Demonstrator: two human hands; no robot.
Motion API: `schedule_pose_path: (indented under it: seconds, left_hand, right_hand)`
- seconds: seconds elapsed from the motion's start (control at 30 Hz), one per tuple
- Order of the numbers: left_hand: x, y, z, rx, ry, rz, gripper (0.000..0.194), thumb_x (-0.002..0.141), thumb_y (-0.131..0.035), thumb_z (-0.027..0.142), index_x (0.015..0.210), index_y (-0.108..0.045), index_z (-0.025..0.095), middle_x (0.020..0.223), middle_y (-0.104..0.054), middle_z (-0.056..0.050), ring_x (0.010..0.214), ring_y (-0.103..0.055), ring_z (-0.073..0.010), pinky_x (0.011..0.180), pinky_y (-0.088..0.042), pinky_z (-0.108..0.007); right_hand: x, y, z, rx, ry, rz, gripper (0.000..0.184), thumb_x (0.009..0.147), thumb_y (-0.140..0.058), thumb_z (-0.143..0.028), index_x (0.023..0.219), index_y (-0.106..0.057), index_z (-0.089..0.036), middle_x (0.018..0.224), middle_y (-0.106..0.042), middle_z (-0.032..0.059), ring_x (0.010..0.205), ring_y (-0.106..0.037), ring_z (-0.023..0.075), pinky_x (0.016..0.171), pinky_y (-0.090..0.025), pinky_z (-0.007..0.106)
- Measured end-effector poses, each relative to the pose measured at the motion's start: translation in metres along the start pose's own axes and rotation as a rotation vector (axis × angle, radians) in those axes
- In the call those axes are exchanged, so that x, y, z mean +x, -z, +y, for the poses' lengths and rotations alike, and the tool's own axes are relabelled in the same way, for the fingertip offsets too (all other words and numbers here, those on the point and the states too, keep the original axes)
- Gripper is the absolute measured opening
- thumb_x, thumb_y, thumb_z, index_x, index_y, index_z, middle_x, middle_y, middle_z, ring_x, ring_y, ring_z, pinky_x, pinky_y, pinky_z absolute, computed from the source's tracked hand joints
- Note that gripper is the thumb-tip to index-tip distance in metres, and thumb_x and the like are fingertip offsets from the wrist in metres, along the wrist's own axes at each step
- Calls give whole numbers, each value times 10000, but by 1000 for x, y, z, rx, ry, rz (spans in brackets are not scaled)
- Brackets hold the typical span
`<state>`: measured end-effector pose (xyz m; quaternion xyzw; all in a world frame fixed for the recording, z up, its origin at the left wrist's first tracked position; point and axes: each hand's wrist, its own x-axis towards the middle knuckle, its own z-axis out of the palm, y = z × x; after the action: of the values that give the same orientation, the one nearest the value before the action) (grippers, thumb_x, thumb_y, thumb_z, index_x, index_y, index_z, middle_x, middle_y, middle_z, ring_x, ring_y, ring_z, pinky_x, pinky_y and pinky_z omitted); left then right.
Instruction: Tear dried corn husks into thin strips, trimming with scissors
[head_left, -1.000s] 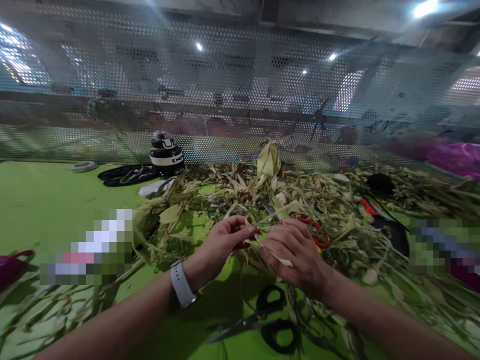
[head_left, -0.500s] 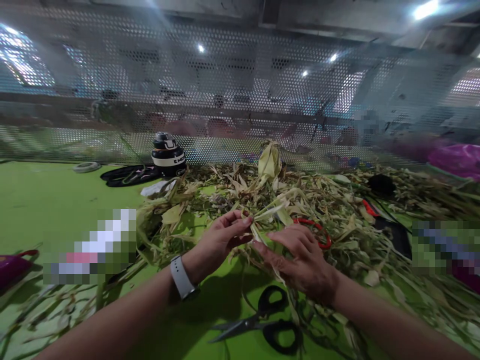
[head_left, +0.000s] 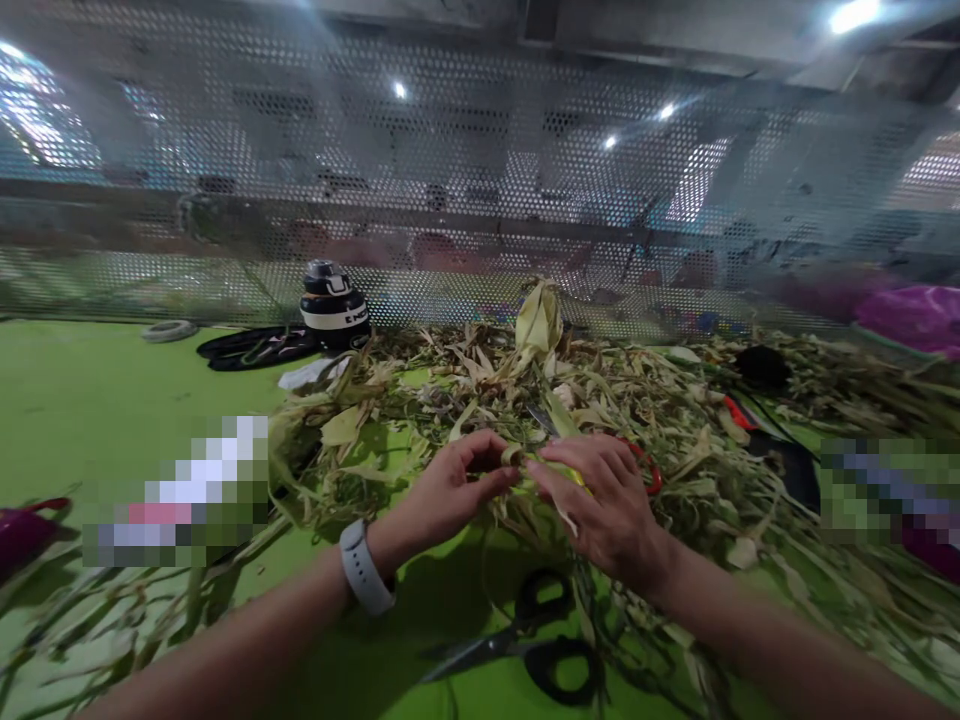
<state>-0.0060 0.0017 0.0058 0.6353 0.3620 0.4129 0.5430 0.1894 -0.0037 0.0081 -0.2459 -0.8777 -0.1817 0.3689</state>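
Observation:
My left hand (head_left: 466, 483) is closed, its thumb and fingertips pinching a pale, curled strip of corn husk (head_left: 511, 456). Close beside it, my right hand (head_left: 606, 500) has its fingers bent in at the same husk, with a strip trailing beneath the palm. The two hands' fingertips nearly meet. Black-handled scissors (head_left: 517, 640) lie partly spread on the green tabletop below the hands. Behind the right hand a red-handled pair of scissors (head_left: 643, 468) shows in part, mostly covered by the hand and husks.
Loose dried husks (head_left: 645, 390) spread over the middle and right of the green table (head_left: 97, 400). At the back stand a black-and-white bottle (head_left: 335, 315) and a folded husk bundle (head_left: 538, 322). A perforated metal screen (head_left: 465, 200) closes the far side. A purple bag (head_left: 915, 318) is at right.
Both hands have come closer together. The long husk strip that fanned up between them is now a short curl at the left fingertips. The left wrist has turned slightly.

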Motion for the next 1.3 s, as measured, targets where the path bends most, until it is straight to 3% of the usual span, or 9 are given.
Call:
schedule_pose_path:
  seconds: [0.17, 0.3, 0.4, 0.63, 0.8, 0.97, 1.1, 1.2, 1.3]
  left_hand:
    - [-10, -8, 7, 33, 22, -90, 189, 827, -503, 313, 966, -555, 196, 838, -536, -19, 743, -476, -138, 665, -398, -237]
    - [-13, -10, 14, 36, 104, -33, 182, 844, -464, 295, 988, -554, 231, 818, -527, 3, 741, -458, -138, 684, -383, -237]
    - [-11, -13, 13, -35, 98, -32, 201, 789, -560, 322, 963, -553, 221, 862, -546, -1, 786, -475, -146, 703, -389, -239]
    - [-2, -8, 3, -183, 158, 47, 230, 723, -648, 348, 844, -567, 170, 760, -558, 3, 680, -493, -112, 629, -389, -219]
    - [3, 6, -3, -289, 205, 87, 199, 726, -652, 333, 835, -579, 183, 731, -553, 21, 622, -486, -80, 579, -369, -181]
    - [7, 13, -10, -285, 205, 120, 231, 697, -685, 320, 841, -576, 178, 682, -537, 35, 564, -451, -61, 532, -335, -169]
    - [8, 13, -12, -289, 217, 133, 294, 652, -721, 325, 848, -560, 178, 667, -543, 36, 553, -463, -66, 517, -329, -178]
    - [7, 9, -10, -280, 220, 123, 308, 620, -745, 320, 794, -538, 173, 639, -538, 46, 518, -446, -56, 479, -297, -174]
    - [6, 4, -5, -260, 206, 127, 334, 589, -765, 308, 768, -518, 172, 622, -537, 51, 512, -445, -56, 474, -296, -178]
  right_hand:
    - [3, -11, 0, 90, -255, 44, 140, 881, -448, -160, 930, -579, -161, 808, -666, 68, 726, -595, 179, 685, -458, 314]
    - [5, -13, -7, 348, -611, -10, 267, 914, -396, -270, 704, -539, -187, 617, -592, 22, 549, -558, 136, 529, -430, 246]
    - [7, -12, -11, 530, -815, -61, 338, 902, -408, -362, 617, -481, -196, 512, -510, -17, 460, -492, 110, 469, -393, 227]
    - [15, -10, -8, 1090, -1196, -102, 274, 823, -499, -433, 959, -482, -195, 507, -538, -62, 336, -440, 81, 336, -348, 177]
    - [14, -5, -6, 1311, -1181, 26, 293, 786, -512, -255, 1046, -387, -207, 671, -628, -24, 418, -556, 111, 432, -478, 233]
    - [9, -1, -5, 1129, -774, -8, 242, 755, -545, -186, 997, -533, -189, 871, -624, 47, 742, -625, 167, 702, -523, 328]
    - [10, 0, -5, 895, -499, 9, 154, 778, -590, -173, 917, -648, -205, 858, -609, 51, 835, -575, 174, 745, -483, 327]
    - [13, -2, -6, 926, -571, 51, 62, 767, -626, -230, 803, -662, -196, 838, -582, 47, 775, -565, 158, 661, -477, 282]
    - [15, -4, -8, 1114, -846, -102, 164, 780, -604, -340, 741, -615, -180, 709, -535, 1, 571, -522, 106, 507, -439, 225]
